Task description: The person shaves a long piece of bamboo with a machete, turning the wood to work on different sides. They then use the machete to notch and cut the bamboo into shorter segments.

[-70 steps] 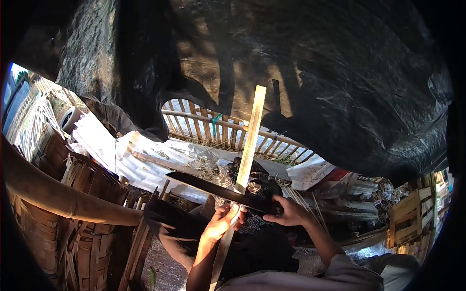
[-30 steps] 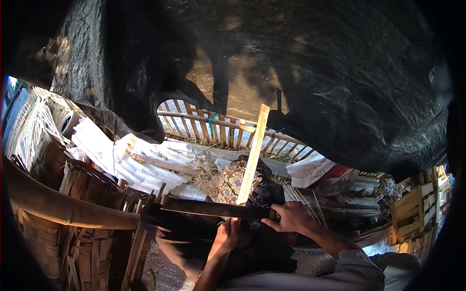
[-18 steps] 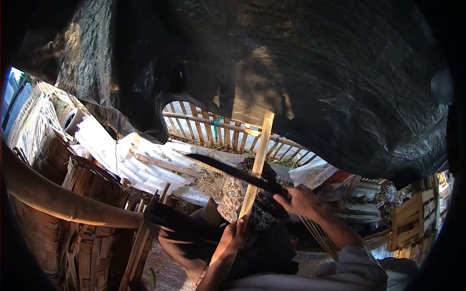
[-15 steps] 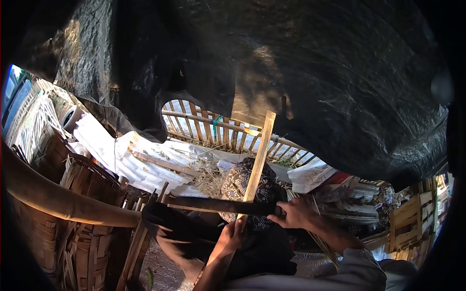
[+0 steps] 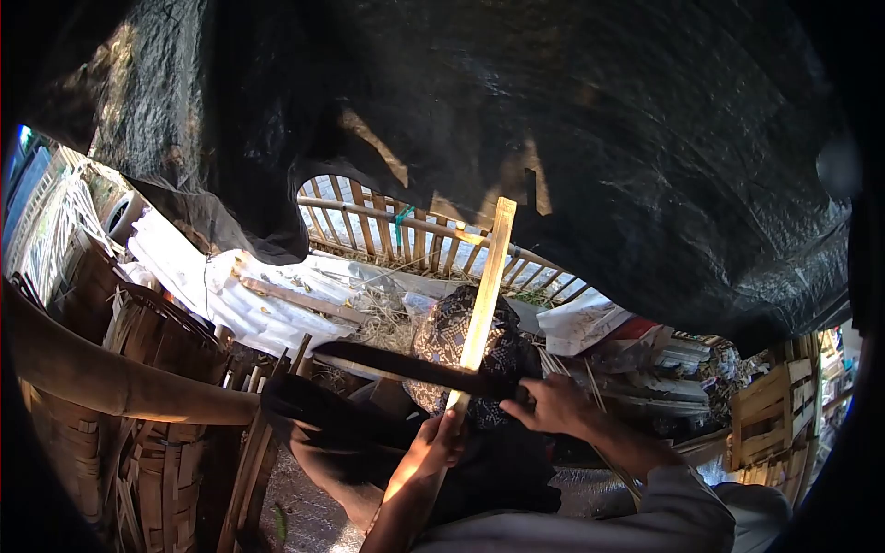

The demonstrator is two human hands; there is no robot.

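A long flat strip of pale wood or bamboo stands nearly upright, leaning slightly right at its top. My left hand is wrapped round its lower part. In my right hand is the handle of a long dark blade, which points left and crosses the strip just above my left hand. Whether the edge touches the strip cannot be made out. Behind the strip, a patterned dark and tan cloth covers something rounded near my legs.
Black plastic sheeting hangs overhead. A slatted bamboo fence stands ahead. Woven baskets and a thick bamboo pole are at the left. White sacks lie beyond, and a wooden crate stands at the right.
The blade has tilted, its left tip now higher and its handle end slightly right. The strip's top has shifted a little left. The whole view has moved slightly.
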